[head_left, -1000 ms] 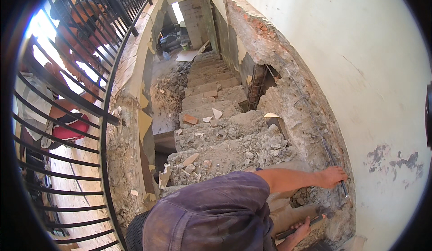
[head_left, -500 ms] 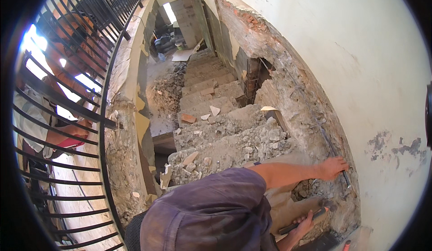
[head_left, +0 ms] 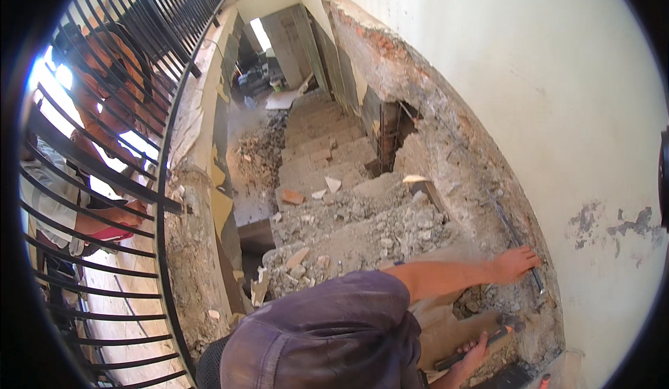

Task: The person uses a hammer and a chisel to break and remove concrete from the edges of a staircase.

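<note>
My left arm in a dusty purple sleeve stretches to the right. The left hand is closed around a long dark metal chisel, which lies along the broken masonry edge at the foot of the wall. Its shiny end sticks out below the fist. Lower down, my right hand grips the dark handle of a hammer with an orange band near its head. The dusty hammer head sits close to the rubble, apart from the chisel; whether it touches the rubble I cannot tell.
Rubble-covered steps descend ahead, with loose tile pieces and a dark opening on their left. A black railing curves along the left; people are behind it. A cream wall rises at right. An orange-red object shows at the bottom edge.
My view has shifted slightly. The hammer and right hand appear a little lower, while the left hand keeps its hold on the chisel. Behind the railing, a person's arm has moved slightly.
</note>
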`<state>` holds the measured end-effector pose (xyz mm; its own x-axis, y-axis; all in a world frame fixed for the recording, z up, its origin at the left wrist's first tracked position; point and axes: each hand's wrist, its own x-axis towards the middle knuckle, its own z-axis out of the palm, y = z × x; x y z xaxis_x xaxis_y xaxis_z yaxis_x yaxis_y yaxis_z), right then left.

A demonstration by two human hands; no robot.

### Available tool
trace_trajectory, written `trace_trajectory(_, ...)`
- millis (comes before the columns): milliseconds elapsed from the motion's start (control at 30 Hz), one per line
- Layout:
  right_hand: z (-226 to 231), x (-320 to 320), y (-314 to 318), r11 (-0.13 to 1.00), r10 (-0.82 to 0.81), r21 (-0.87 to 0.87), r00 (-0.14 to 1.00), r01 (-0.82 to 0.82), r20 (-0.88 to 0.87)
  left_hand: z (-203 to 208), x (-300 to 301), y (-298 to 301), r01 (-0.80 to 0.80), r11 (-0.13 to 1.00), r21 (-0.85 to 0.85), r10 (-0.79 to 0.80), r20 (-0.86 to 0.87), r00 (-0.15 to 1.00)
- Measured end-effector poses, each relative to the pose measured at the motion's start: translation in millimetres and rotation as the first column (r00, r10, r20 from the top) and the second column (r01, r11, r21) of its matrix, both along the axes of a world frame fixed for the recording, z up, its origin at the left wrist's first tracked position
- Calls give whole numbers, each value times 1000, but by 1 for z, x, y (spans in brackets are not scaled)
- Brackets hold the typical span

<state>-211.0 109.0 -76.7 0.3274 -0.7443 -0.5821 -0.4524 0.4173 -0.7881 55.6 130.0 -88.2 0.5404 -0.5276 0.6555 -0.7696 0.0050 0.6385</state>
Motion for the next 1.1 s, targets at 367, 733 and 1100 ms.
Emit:
trace_trajectory(367, 31, 9, 19, 988, 87, -120, 994, -95, -69, 9, -1, 8, 78, 996, -44, -80, -43, 996)
trace_trajectory(733, -9, -10, 1, 998, 24, -52, 999, -22, 41, 55, 60, 26, 71, 971, 227, -74, 4, 997)
trace_trajectory(1100, 26, 0, 19, 995, -24, -96, 1000, 24, 2, 88, 27, -32, 338, 830, 443, -301, -154, 941)
